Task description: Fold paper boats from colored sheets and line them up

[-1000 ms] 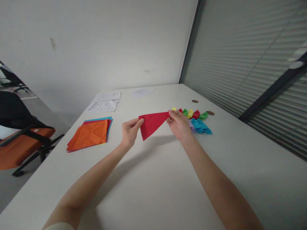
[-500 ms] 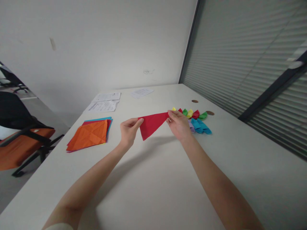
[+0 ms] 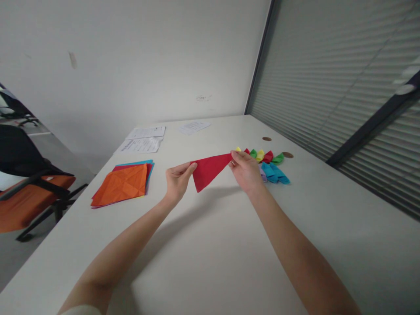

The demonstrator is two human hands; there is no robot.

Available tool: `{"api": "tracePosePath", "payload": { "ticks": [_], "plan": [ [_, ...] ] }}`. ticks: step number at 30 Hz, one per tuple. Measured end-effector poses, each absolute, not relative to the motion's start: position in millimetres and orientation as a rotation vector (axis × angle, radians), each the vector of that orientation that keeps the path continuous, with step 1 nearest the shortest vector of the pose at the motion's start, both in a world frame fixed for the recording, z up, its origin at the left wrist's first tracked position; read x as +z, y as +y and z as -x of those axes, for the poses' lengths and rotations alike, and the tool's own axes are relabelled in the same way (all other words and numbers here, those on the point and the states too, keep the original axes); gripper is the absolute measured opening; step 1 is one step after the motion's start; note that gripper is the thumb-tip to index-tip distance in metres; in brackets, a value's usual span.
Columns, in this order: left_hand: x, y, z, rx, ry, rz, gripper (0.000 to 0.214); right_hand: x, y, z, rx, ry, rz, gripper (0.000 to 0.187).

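Red triangle (image 3: 210, 169) has edged rightward, left hand (image 3: 177, 181) and right hand (image 3: 247, 173) pinching its hidden corners.

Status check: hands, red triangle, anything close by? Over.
Left hand and right hand pinching opposite ends of red triangle. Triangle raised off white table, lower corner hanging free. Close by: blue folded pieces, right of right hand.

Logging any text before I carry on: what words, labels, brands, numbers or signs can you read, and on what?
Nothing is readable.
Back-left printed sheets: lines too small and blurred.
Sheet farther right: faint print, too blurred.
Wall marks: cannot tell whether writing.
Red piece: no lettering visible.
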State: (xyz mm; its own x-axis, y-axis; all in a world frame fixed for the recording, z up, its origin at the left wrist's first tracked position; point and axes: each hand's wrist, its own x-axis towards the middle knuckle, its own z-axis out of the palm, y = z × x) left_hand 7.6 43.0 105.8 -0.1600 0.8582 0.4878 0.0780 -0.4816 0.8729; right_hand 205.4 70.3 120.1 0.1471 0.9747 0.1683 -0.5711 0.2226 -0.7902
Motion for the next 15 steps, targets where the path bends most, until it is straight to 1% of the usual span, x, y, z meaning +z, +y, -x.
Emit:
{"api": "tracePosePath", "payload": {
  "ticks": [15],
  "plan": [
    [103.8,43.1,-8.4,1.697,1.036,-1.506,0.035,112.6,77.5,-208.1,1.049,-0.891,0.669,0.023]
  ]
}}
